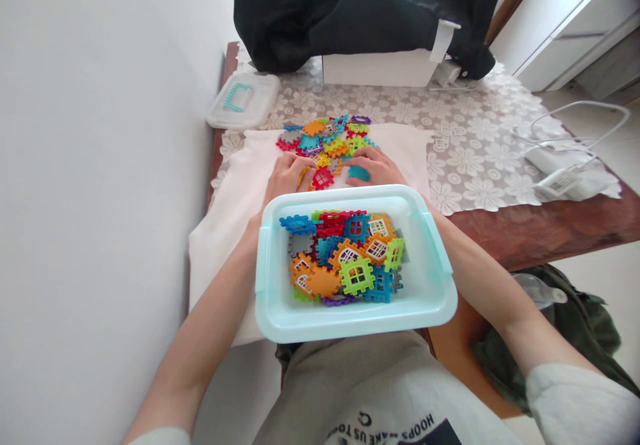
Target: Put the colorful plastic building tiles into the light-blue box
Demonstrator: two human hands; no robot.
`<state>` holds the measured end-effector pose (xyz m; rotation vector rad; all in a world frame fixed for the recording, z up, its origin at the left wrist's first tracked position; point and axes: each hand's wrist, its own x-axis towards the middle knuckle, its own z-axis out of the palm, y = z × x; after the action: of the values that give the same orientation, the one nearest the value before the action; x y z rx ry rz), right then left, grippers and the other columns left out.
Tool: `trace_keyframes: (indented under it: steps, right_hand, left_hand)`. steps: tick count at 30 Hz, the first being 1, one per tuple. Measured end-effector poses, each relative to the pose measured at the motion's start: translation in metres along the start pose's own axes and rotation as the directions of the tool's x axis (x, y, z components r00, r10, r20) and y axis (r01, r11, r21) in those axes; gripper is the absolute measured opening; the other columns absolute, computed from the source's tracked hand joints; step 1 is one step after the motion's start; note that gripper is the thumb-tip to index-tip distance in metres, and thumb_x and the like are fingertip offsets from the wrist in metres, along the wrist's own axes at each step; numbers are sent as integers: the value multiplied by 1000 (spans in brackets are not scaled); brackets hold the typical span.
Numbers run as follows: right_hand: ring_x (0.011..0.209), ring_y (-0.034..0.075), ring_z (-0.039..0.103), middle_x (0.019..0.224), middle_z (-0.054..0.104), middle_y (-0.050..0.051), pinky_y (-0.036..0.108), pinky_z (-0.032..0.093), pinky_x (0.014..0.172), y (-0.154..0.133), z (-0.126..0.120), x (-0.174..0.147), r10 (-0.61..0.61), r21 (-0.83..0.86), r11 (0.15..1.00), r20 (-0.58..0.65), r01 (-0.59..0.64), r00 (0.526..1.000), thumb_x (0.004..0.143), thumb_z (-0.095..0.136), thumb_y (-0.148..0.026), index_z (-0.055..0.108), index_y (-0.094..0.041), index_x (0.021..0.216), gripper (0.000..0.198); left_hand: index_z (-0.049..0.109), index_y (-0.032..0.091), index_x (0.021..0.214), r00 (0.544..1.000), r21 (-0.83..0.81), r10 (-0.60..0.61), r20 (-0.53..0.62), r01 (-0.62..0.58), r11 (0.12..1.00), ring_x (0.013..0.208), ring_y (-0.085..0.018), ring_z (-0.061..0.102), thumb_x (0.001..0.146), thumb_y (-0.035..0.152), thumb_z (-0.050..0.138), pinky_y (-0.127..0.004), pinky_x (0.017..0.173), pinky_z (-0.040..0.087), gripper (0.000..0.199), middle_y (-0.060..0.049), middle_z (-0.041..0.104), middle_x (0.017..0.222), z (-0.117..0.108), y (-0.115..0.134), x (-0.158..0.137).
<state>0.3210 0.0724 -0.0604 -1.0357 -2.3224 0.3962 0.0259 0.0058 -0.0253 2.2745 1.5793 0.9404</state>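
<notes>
A pile of colourful plastic interlocking building tiles [335,144] lies on the white cloth, some flat, some with window grilles. At its near left edge my left hand [287,177] has its fingers curled round a yellow building tile [303,176]. Beside that hand is a red window tile [323,178]. My right hand [377,164] is at the pile's right, its thumb and fingers closed about a teal building tile [359,173]. Nearer to me, between my forearms, stands a light-blue plastic bin [430,298] holding many more tiles in orange, blue, green, red and grey.
A translucent lid [250,102] with a teal handle lies at the back left, close to the wall. A black cloth [370,12] drapes over a white box [377,70] at the back. To the right, a white device with a cable [565,172] sits on the lace tablecloth [475,152].
</notes>
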Motion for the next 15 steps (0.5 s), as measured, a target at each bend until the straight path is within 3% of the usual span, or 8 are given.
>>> trace_keyframes:
  steps: [4, 15]
  right_hand:
    - [132, 36, 70, 139, 75, 8, 56, 58, 118, 2, 1, 0, 40, -34, 999, 2, -40, 999, 101, 73, -46, 83, -33, 130, 33]
    - [132, 40, 67, 140, 77, 12, 63, 56, 116, 6, -3, 0, 97, -110, 990, 52, -91, 994, 103, 72, -50, 82, -30, 130, 35]
  left_hand:
    - [69, 23, 112, 997, 27, -70, 40, 69, 997, 127, -30, 58, 104, 25, 68, -47, 116, 50, 8, -12, 64, 127, 1, 0, 1]
    - [62, 27, 95, 997, -14, -68, 39, 69, 998, 117, -32, 64, 92, 18, 55, -49, 113, 50, 12, -11, 73, 114, 6, -15, 4]
